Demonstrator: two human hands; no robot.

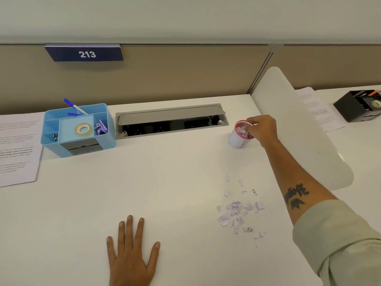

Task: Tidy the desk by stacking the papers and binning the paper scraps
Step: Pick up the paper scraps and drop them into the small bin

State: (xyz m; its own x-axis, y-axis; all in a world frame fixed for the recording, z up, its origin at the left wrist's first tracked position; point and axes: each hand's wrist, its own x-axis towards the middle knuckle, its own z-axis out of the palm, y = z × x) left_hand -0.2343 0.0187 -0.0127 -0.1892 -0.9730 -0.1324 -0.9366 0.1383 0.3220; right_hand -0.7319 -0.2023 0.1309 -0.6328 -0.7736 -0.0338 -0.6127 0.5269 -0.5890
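Note:
A small white bin with a pink rim [237,139] stands at the back right of the white desk [165,182] and holds paper scraps. My right hand [262,131] hovers over its rim with fingers curled downward; whether they pinch a scrap I cannot tell. A scatter of small white paper scraps [239,213] lies on the desk in front of the bin, left of my right forearm. My left hand [132,250] rests flat on the desk near the front edge, fingers spread. A stack of printed papers [16,149] lies at the far left.
A light blue desk organiser [78,131] with pens, tape and clips stands at the back left. A grey cable hatch [171,120] is open at the back centre. A white divider [299,124] rises on the right; beyond it lie more papers [317,108] and a black organiser [358,106].

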